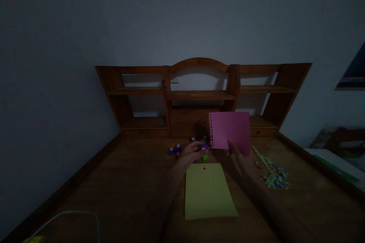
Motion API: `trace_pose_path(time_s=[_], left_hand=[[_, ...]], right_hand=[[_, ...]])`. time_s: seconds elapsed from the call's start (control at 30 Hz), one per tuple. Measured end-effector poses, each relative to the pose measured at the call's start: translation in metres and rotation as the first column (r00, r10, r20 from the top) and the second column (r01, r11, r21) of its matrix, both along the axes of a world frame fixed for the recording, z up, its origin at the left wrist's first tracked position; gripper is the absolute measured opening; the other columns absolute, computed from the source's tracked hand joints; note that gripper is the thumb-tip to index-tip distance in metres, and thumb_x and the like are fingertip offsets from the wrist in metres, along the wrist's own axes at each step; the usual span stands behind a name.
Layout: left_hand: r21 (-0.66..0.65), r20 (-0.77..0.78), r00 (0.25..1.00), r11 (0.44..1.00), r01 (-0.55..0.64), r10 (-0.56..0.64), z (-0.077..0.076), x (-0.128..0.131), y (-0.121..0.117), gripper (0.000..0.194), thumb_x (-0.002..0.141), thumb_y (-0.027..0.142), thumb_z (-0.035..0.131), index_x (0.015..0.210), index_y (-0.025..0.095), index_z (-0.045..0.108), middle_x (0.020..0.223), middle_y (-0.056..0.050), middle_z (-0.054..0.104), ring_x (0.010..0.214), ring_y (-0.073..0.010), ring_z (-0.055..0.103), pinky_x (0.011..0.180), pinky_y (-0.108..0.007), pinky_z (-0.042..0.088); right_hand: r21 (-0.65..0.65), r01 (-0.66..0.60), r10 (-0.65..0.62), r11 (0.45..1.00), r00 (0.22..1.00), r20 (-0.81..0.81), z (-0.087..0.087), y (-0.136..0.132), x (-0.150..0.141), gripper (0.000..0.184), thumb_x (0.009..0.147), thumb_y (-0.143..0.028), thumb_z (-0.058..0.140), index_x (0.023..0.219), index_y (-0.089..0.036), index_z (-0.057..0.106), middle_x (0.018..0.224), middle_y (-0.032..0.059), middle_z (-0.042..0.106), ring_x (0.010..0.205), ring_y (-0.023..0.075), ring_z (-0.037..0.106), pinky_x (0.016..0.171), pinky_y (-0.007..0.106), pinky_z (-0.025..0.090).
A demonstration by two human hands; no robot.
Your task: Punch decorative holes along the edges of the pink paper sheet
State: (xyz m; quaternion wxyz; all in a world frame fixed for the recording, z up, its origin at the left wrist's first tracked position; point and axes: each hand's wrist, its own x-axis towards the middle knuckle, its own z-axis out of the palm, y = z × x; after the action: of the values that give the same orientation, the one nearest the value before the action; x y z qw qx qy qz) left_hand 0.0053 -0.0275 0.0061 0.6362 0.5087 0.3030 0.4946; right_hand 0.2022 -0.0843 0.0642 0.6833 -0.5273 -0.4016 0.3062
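Currently | left hand (191,152): grasping one purple piece (203,147) | right hand (238,156): pinching one pink sheet (229,128)

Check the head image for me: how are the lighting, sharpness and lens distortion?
Head view: dim, edges darkest, yet the pink punched-edge paper sheet in the right hand stands out; head view: the small yellow, blue and red pieces blur together; head view: the brown wooden shelf splays outward at its sides, likely wide-angle stretch; head view: no strong glare.
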Motion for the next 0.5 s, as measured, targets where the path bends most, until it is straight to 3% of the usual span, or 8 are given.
trace_pose_path(time_s=[0.2,0.4,0.5], left_hand=[[0.050,-0.048,0.998,0.998,0.049,-0.046,-0.003,0.005,-0.001,0.043,0.062,0.026,0.087,0.099,0.019,0.067,0.102,-0.009,0.070,0.089,-0.0201,0.066,0.079,-0.031,0.049],[0.067,-0.037,0.997,0.996,0.063,-0.061,-0.005,0.005,0.001,0.041,0.063,0.021,0.086,0.099,0.020,0.067,0.101,-0.008,0.069,0.089,-0.0194,0.065,0.080,-0.031,0.048],[0.050,-0.048,0.997,0.997,0.066,-0.063,-0.003,0.006,0.000,0.040,0.062,0.018,0.085,0.098,0.020,0.068,0.101,-0.008,0.070,0.090,-0.0192,0.065,0.081,-0.031,0.048]], right_hand=[[0.041,0.016,-0.017,0.999,0.999,0.031,0.013,-0.005,-0.007,0.033,0.062,-0.045,0.076,0.059,-0.021,0.055,0.055,0.0023,0.061,0.056,0.0179,0.055,0.055,0.028,0.043],[0.012,-0.097,0.095,0.995,0.992,0.087,-0.003,-0.001,-0.001,0.039,0.073,-0.050,0.070,0.053,-0.021,0.054,0.052,0.0028,0.059,0.053,0.0171,0.055,0.056,0.028,0.044],[0.004,-0.095,0.095,0.995,0.994,0.045,-0.009,0.003,0.002,0.036,0.071,-0.050,0.072,0.057,-0.019,0.058,0.054,0.0029,0.061,0.053,0.0171,0.055,0.057,0.029,0.044]])
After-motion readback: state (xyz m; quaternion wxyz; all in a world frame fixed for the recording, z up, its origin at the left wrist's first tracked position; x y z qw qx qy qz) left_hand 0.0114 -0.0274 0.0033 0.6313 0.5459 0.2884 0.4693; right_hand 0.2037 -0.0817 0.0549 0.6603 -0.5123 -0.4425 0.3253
